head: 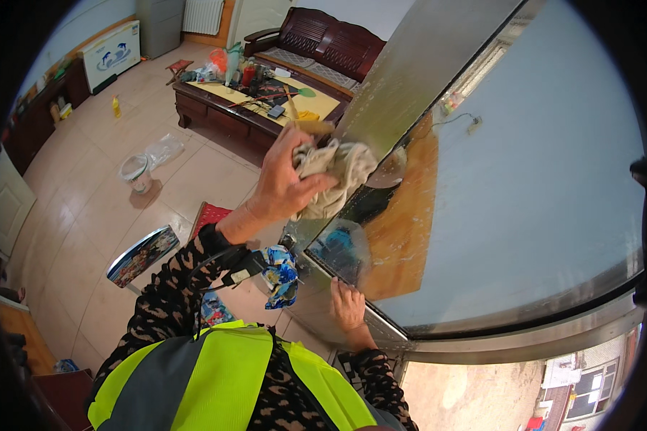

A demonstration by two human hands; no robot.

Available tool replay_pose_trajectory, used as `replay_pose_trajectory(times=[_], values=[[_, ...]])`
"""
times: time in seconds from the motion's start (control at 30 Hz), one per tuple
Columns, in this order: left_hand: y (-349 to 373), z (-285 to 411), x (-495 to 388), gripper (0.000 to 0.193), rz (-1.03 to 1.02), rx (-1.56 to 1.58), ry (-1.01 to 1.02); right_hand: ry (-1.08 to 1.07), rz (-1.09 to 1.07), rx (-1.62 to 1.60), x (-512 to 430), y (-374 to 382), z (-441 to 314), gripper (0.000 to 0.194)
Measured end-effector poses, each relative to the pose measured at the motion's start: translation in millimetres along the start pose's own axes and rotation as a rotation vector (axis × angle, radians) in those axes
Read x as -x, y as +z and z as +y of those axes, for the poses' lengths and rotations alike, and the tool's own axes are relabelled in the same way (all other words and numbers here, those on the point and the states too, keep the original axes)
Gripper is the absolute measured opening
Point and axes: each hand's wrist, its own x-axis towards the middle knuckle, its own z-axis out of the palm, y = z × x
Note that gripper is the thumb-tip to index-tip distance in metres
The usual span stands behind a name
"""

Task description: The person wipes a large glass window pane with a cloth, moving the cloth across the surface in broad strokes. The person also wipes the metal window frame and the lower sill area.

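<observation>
My left hand [286,183] grips a crumpled beige cloth [337,175] against the metal frame [396,75] of a large glass pane. Beneath that hand, the cloth covers part of the frame's edge. My right hand [348,306] rests with its fingertips on the lower edge of the frame, holding nothing that I can see. Wet streaks and droplets show on the glass pane [517,188] and on the metal. Some reflections show in the glass near the cloth.
Behind the frame stand a wooden coffee table [215,110] with many items and a dark wooden sofa [329,40]. On the tiled floor are a plastic bucket [136,175], a clear plastic bag [164,151] and a yellow bottle [116,106]. A chair back [143,256] stands left of my arm.
</observation>
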Motion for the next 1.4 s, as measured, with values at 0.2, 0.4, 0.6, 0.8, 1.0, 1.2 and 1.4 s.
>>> replay_pose_trajectory(times=[0.2, 0.4, 0.6, 0.8, 1.0, 1.2, 1.4], values=[[1, 10, -11, 0.05, 0.05, 0.097, -0.146, 0.02, 0.01, 0.037, 0, 8, -2, 0.055], [10, 11, 15, 0.044, 0.093, -0.016, -0.042, 0.037, -0.008, 0.021, -3, 7, -4, 0.061], [5, 24, -21, 0.044, 0.154, -0.185, 0.083, 0.035, -0.034, 0.047, -2, -1, -7, 0.057], [5, 23, -7, 0.042, 0.166, -0.149, -0.028, 0.025, -0.027, 0.031, -4, 2, -6, 0.059], [16, 34, -36, 0.042, 0.26, -0.06, 0.086, 0.055, -0.015, 0.035, -2, 4, -9, 0.064], [8, 42, -117, 0.037, 0.244, -0.07, 0.188, 0.063, -0.034, 0.021, 1, 6, -10, 0.064], [10, 25, 14, 0.046, 0.13, 0.049, -0.427, 0.036, 0.027, 0.058, 0, 8, -7, 0.059]])
